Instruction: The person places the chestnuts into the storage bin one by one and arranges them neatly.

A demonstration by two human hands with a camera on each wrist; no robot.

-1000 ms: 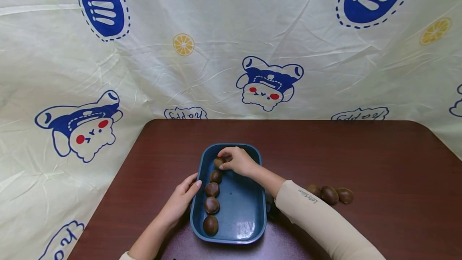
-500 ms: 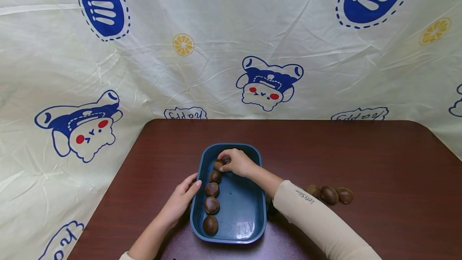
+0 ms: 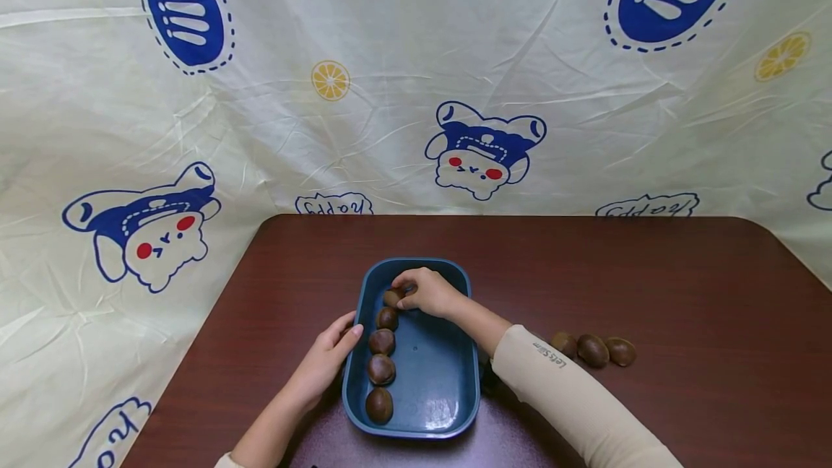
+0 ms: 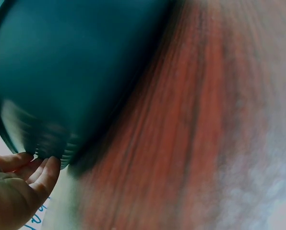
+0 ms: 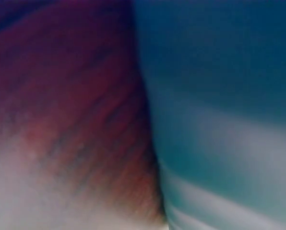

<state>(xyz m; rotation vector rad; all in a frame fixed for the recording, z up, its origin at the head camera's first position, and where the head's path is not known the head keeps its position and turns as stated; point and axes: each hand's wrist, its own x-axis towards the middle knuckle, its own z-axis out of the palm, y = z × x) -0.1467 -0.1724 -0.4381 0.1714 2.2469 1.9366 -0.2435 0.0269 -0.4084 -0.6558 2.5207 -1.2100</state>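
Observation:
A blue rectangular tray [image 3: 425,399] lies on the table, with several glossy brown chestnuts [image 3: 381,370] in a column along its left side. My left hand [image 3: 323,360] grips the tray's left edge, thumb at the rim; in the left wrist view its fingers [image 4: 48,175] curl against the tray wall [image 4: 85,62]. Inside the far end, my right hand [image 3: 429,292] pinches the uppermost chestnut [image 3: 393,297], just beyond the one below it. Part of that chestnut is hidden by the fingers. The right wrist view shows only the blurred tray side [image 5: 220,72] and table.
Three more chestnuts [image 3: 593,350] lie close together on the brown table [image 3: 702,295], right of the tray and beside my right sleeve [image 3: 572,396]. A dark object, mostly hidden, sits by the tray's right side. A printed white sheet [image 3: 390,143] hangs behind the table.
My right hand has brought the uppermost chestnut slightly nearer the one below it, mostly in the first half second. The left hand and the tray have stayed put.

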